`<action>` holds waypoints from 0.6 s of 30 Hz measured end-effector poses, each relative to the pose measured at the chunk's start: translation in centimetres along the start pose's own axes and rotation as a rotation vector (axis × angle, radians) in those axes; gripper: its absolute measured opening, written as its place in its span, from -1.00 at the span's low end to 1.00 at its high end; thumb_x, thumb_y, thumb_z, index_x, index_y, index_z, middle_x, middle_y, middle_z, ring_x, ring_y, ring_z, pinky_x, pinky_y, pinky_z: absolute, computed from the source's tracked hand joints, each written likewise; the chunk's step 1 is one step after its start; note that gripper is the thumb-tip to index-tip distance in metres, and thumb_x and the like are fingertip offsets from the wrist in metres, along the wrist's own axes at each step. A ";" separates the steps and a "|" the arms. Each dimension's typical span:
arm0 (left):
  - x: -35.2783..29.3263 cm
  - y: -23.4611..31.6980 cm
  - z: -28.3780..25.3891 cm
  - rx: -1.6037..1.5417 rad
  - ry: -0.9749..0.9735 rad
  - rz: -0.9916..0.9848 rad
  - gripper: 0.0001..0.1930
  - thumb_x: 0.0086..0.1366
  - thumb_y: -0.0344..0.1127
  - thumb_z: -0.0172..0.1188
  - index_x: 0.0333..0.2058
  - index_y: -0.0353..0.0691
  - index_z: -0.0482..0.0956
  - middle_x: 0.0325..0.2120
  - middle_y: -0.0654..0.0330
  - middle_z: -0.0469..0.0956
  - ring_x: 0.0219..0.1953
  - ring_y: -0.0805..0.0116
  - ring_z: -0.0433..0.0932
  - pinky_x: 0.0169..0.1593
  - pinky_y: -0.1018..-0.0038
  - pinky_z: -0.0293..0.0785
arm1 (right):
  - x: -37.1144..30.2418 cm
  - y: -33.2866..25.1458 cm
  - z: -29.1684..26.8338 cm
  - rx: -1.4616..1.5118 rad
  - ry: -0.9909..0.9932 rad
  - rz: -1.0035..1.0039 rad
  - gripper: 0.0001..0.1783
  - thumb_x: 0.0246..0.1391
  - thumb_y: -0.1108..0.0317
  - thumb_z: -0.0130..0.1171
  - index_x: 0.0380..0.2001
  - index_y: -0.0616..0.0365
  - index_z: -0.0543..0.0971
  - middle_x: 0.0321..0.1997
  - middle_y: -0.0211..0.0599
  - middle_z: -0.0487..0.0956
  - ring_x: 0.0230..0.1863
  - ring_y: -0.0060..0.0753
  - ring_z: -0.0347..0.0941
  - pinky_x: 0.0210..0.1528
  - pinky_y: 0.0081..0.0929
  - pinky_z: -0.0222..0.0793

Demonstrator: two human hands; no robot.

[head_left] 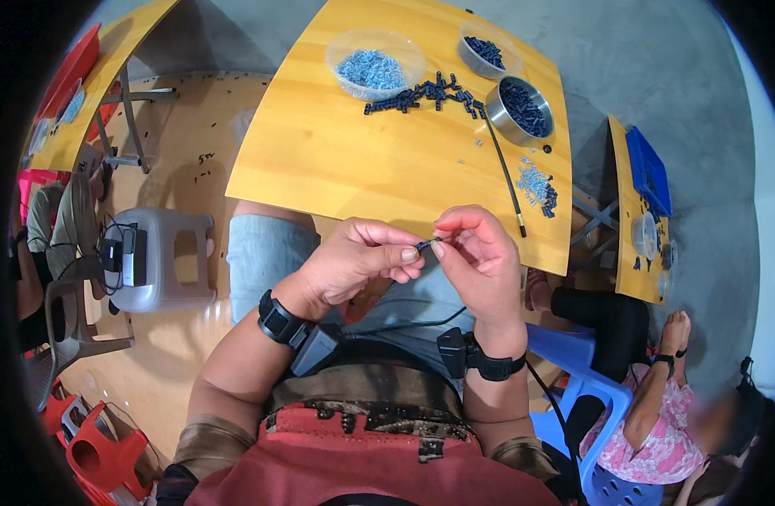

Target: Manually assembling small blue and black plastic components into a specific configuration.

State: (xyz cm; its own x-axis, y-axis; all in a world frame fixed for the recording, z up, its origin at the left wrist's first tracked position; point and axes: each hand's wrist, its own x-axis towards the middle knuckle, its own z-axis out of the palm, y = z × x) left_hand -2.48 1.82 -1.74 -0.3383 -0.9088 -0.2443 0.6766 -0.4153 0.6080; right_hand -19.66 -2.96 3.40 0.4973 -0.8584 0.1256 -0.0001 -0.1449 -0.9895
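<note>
In front of my lap, just off the near edge of the yellow table (320, 160), my two hands meet over a small dark plastic piece (424, 245). My left hand (362, 261) pinches one end of it between thumb and forefinger. The other end sits in the fingertips of my right hand (482, 263); the fingers partly cover it. Nearest to the right hand on the tabletop lies a thin black rod (505, 173). Beyond it spreads a loose row of black plastic pieces (417, 94).
A clear bowl of light blue bits (372, 69), a clear tub of black pieces (486, 52) and a metal bowl (509, 126) stand toward the far side. Small pale bits (532, 181) lie at the right. A person (648, 413) sits right, near a blue chair (585, 379).
</note>
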 end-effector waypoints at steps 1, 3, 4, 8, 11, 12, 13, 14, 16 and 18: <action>0.0 0.0 0.0 0.023 0.000 0.004 -0.83 0.18 -0.41 0.20 -0.25 -0.33 0.57 -0.40 0.12 0.60 -0.39 0.45 0.57 -0.28 0.59 0.52 | 0.0 0.0 0.0 -0.031 0.002 -0.022 -0.76 -0.06 0.68 0.07 -0.26 0.25 0.43 -0.32 -0.41 0.42 -0.28 -0.63 0.38 -0.22 -0.69 0.33; -0.1 0.0 0.0 0.035 0.008 0.008 -0.83 0.17 -0.40 0.20 -0.26 -0.33 0.58 -0.41 0.14 0.60 -0.39 0.45 0.57 -0.28 0.59 0.51 | 0.1 0.1 0.0 -0.059 -0.003 -0.033 -0.76 -0.07 0.69 0.07 -0.27 0.25 0.44 -0.32 -0.39 0.43 -0.28 -0.62 0.39 -0.22 -0.68 0.34; -0.1 0.0 -0.1 0.051 0.012 0.012 -0.83 0.17 -0.40 0.21 -0.26 -0.32 0.58 -0.41 0.15 0.60 -0.40 0.46 0.56 -0.29 0.59 0.51 | 0.1 0.1 0.0 -0.088 -0.003 -0.049 -0.76 -0.08 0.69 0.07 -0.28 0.26 0.44 -0.32 -0.37 0.43 -0.29 -0.60 0.40 -0.23 -0.67 0.35; -0.1 0.2 -0.1 0.068 0.011 0.005 -0.83 0.18 -0.39 0.20 -0.25 -0.31 0.58 -0.43 0.17 0.60 -0.41 0.47 0.55 -0.31 0.59 0.50 | 0.2 -0.2 -0.1 -0.172 -0.008 -0.073 -0.77 -0.12 0.69 0.08 -0.31 0.25 0.46 -0.34 -0.34 0.44 -0.33 -0.56 0.42 -0.26 -0.65 0.35; -0.2 0.4 0.0 0.093 0.001 0.004 -0.83 0.19 -0.39 0.19 -0.26 -0.30 0.58 -0.44 0.18 0.59 -0.42 0.48 0.55 -0.32 0.60 0.49 | 0.4 -0.5 0.1 -0.257 -0.007 -0.110 -0.77 -0.16 0.68 0.10 -0.35 0.23 0.48 -0.37 -0.31 0.47 -0.39 -0.51 0.43 -0.30 -0.62 0.35; -0.3 0.5 0.1 0.107 0.001 0.012 -0.84 0.19 -0.39 0.19 -0.26 -0.31 0.58 -0.44 0.18 0.59 -0.42 0.49 0.54 -0.32 0.60 0.48 | 0.5 -0.7 0.2 -0.301 -0.012 -0.121 -0.77 -0.17 0.68 0.10 -0.36 0.23 0.48 -0.39 -0.30 0.48 -0.40 -0.48 0.44 -0.32 -0.61 0.35; -0.3 0.6 0.1 0.121 0.001 0.021 -0.84 0.19 -0.39 0.18 -0.26 -0.31 0.58 -0.44 0.19 0.59 -0.42 0.50 0.54 -0.32 0.60 0.48 | 0.5 -0.9 0.2 -0.345 -0.015 -0.132 -0.77 -0.19 0.68 0.11 -0.37 0.22 0.49 -0.41 -0.28 0.48 -0.42 -0.46 0.44 -0.34 -0.61 0.36; -0.4 0.6 0.2 0.119 0.003 0.021 -0.84 0.19 -0.39 0.18 -0.26 -0.31 0.58 -0.44 0.19 0.59 -0.42 0.50 0.54 -0.32 0.60 0.48 | 0.5 -1.0 0.3 -0.345 -0.017 -0.130 -0.77 -0.19 0.68 0.11 -0.37 0.22 0.49 -0.41 -0.28 0.48 -0.42 -0.46 0.44 -0.34 -0.61 0.36; -0.4 0.5 0.2 0.125 0.005 0.035 -0.84 0.20 -0.40 0.17 -0.26 -0.32 0.58 -0.45 0.19 0.59 -0.43 0.51 0.53 -0.32 0.61 0.46 | 0.5 -1.0 0.4 -0.371 -0.009 -0.145 -0.76 -0.21 0.68 0.10 -0.38 0.22 0.49 -0.42 -0.27 0.49 -0.44 -0.43 0.44 -0.38 -0.59 0.36; -0.4 0.6 0.4 0.135 0.015 0.029 -0.85 0.20 -0.41 0.17 -0.27 -0.32 0.58 -0.45 0.20 0.58 -0.43 0.52 0.52 -0.32 0.62 0.46 | 0.6 -1.0 0.3 -0.376 -0.005 -0.150 -0.77 -0.21 0.68 0.10 -0.38 0.22 0.49 -0.42 -0.27 0.49 -0.45 -0.43 0.44 -0.38 -0.58 0.36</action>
State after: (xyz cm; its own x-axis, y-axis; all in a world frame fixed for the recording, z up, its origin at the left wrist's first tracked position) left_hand -2.26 1.93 -0.98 -0.3094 -0.9213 -0.2353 0.5916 -0.3803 0.7109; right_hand -19.09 -3.14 4.42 0.5203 -0.8117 0.2655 -0.2440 -0.4392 -0.8646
